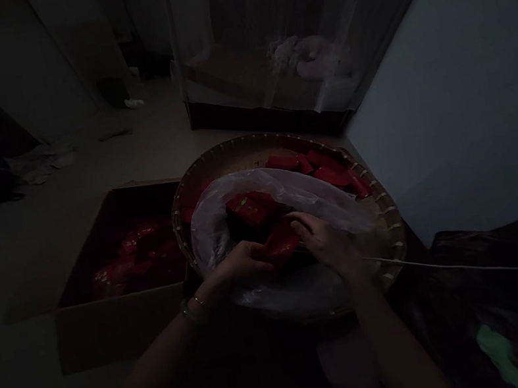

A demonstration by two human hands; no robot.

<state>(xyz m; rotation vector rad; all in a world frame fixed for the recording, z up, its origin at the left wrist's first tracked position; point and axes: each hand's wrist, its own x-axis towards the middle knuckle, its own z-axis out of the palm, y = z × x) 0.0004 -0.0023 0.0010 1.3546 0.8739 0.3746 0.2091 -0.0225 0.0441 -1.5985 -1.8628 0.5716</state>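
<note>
In dim light, a red envelope with faint gold marks is held between my hands. My left hand grips its left edge, thumb and fingers closed. My right hand has its fingers bent on the upper right edge. Just beyond lies a stack of red packets inside an open clear plastic bag. The bag rests in a round woven bamboo tray. More red packets lie loose along the tray's far right side. A thin white cord runs off from near my right wrist.
An open cardboard box holding red and gold packets stands left of the tray. Behind it is a bed hung with a sheer net. A pale wall rises at right, with dark fabric below it.
</note>
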